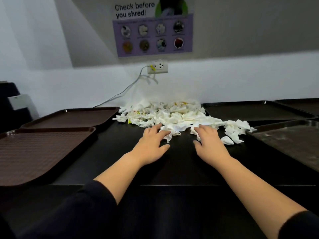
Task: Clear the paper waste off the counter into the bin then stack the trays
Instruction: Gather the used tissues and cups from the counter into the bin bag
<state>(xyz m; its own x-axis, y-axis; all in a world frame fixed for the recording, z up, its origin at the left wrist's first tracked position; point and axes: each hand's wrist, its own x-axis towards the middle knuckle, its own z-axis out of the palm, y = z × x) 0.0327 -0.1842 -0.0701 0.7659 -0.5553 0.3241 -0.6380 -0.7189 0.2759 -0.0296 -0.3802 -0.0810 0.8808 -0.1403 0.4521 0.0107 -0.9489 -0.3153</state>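
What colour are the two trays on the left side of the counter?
Reddish brown, with a fine textured grid surface, seen in the head view: near tray and far tray.

Single head-worn wide-angle view, looking forward and down over the black counter (179,163), close above both forearms, facing the far wall with its poster (153,28), edges bowed

Past the fingertips I see a pale white wall (241,80), shadowed grey higher up. A poster (153,28) reading "Check before you shred!" hangs there, lilac with round pictures. Just below it sits a wall socket (158,66) with a grey cable (120,92) trailing down leftward. Far left of the fingers stands something dark carrying a white card (19,100). The light is soft and even.
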